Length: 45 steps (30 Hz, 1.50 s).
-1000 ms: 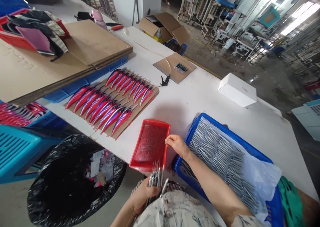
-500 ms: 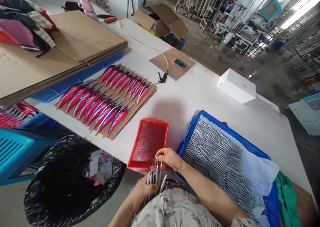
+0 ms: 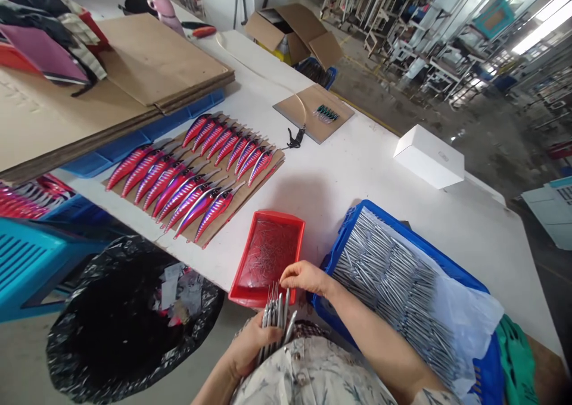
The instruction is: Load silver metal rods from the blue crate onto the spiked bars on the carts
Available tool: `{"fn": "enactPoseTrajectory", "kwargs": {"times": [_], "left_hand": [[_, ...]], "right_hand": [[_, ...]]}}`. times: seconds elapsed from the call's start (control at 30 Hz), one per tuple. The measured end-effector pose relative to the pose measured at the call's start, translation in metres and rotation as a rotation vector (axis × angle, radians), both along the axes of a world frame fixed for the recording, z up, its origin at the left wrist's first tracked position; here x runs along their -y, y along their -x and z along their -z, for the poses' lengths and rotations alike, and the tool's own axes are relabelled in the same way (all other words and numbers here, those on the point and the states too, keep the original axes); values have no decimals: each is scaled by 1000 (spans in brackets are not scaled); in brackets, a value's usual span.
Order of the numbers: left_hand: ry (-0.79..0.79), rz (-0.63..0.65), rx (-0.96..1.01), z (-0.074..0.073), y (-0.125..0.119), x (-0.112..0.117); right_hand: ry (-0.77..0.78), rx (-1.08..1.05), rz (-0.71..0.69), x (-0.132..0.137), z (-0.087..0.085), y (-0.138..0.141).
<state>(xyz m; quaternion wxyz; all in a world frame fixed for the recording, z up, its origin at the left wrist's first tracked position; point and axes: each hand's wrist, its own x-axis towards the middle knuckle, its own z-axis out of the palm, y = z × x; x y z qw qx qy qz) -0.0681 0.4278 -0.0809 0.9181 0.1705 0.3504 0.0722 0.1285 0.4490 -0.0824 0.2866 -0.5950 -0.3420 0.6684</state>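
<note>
On my feed the white counter [image 3: 353, 178] filled the middle, with a blue crate [image 3: 415, 239] at its near right and a smaller red tray [image 3: 250, 296] just left of that, by the near edge. At the tray's near end I had the left hand [image 3: 254, 342] wrapped around slim silver rods [image 3: 279, 315], tips upward, and the right hand [image 3: 306, 277] beside those tips, its fingertips pinched together, whether on anything I could not tell; fine wires [image 3: 263, 256] lay in the tray.

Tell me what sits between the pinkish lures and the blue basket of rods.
The head view shows a red tray holding thin wires between the lures and the blue basket; the right hand is by the tray's near end.
</note>
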Motion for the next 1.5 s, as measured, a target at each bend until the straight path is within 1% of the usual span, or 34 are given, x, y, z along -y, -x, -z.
{"fn": "enactPoseTrajectory", "kwargs": {"times": [0.07, 0.13, 0.2, 0.27, 0.3, 0.4, 0.43, 0.47, 0.57, 0.63, 0.7, 0.77, 0.87, 0.97, 1.07, 1.17, 1.23, 1.33, 1.37, 1.4, 1.43, 1.5], "left_hand": [[-20, 33, 5, 5, 1, -1], [-31, 52, 10, 7, 2, -1], [-28, 60, 24, 7, 2, -1], [-15, 63, 30, 4, 2, 0], [-12, 64, 23, 2, 1, 1], [-21, 62, -9, -3, 1, 3], [-19, 68, -16, -5, 1, 3], [-10, 65, -21, -5, 1, 4], [27, 13, -18, -5, 1, 3], [38, -11, 4, -2, 1, 2], [52, 0, 43, 0, 1, 2], [67, 6, 80, 2, 1, 2], [75, 16, 106, 2, 1, 2], [71, 33, 103, 0, -1, 1], [61, 42, 95, 0, -2, 1], [34, 49, 68, 4, -1, 1], [4, 64, 56, 7, 1, 2], [-18, 95, 58, 8, 4, 3], [-13, 87, 50, 7, 4, 3], [-2, 74, 40, 5, 4, 3], [12, 54, 29, 3, 3, 3], [37, 11, 15, -3, 0, 1]], "right_hand": [[59, -62, 1, 9, 1, 11], [73, -58, 21, 14, -1, 20], [51, -29, 19, 14, -3, 23], [-12, 12, 44, 11, -5, 22], [-57, 22, 99, 8, -6, 19], [-196, 17, 342, -5, -9, 1], [-219, 12, 388, -10, -9, -5], [-223, 12, 397, -14, -9, -11], [-149, 18, 309, -15, -4, -17], [-66, -35, 204, -8, 1, -10], [10, -120, 89, 2, 5, 2], [64, -176, 34, 12, 9, 13], [100, -189, 77, 18, 11, 22], [108, -207, 119, 20, 11, 23], [71, -210, 113, 21, 8, 24], [-3, -141, 104, 22, 4, 25], [-79, -102, 197, 17, 1, 20], [-175, -84, 418, 2, -3, 2], [-182, -74, 444, -4, -3, -5], [-177, -51, 434, -9, -4, -11], [-166, -10, 392, -12, -4, -15], [-132, 94, 243, -14, -6, -17]]}}
